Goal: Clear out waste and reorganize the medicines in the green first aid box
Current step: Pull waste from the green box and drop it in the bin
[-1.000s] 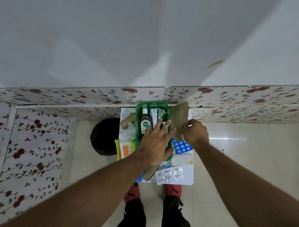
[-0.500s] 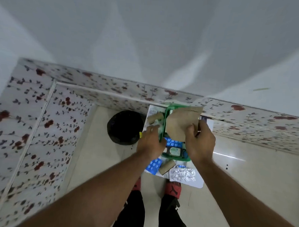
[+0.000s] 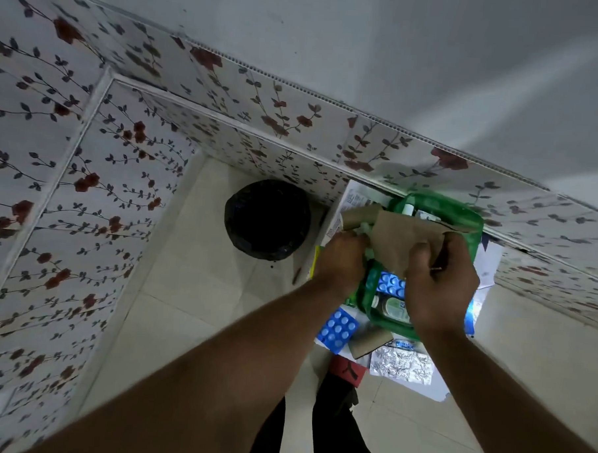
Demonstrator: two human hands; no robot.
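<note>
The green first aid box (image 3: 440, 209) stands on a small white table (image 3: 424, 386) against the flowered wall. Inside it I see a blue blister pack (image 3: 391, 284) and a bottle (image 3: 395, 307). My right hand (image 3: 440, 287) pinches a brown piece of paper (image 3: 398, 239) over the box. My left hand (image 3: 340, 262) is curled over the box's left rim, beside the paper's left corner. What its fingertips touch is hidden.
A black lined bin (image 3: 267, 219) sits on the floor left of the table. On the table lie a second blue blister pack (image 3: 337, 329), a silver foil strip (image 3: 401, 364), two cardboard tubes (image 3: 359, 217) (image 3: 371, 342) and papers. My feet are below.
My right hand has carried the brown paper from the box's right side to over the box. My left hand moved off the box's contents to its left rim. The camera swung left.
</note>
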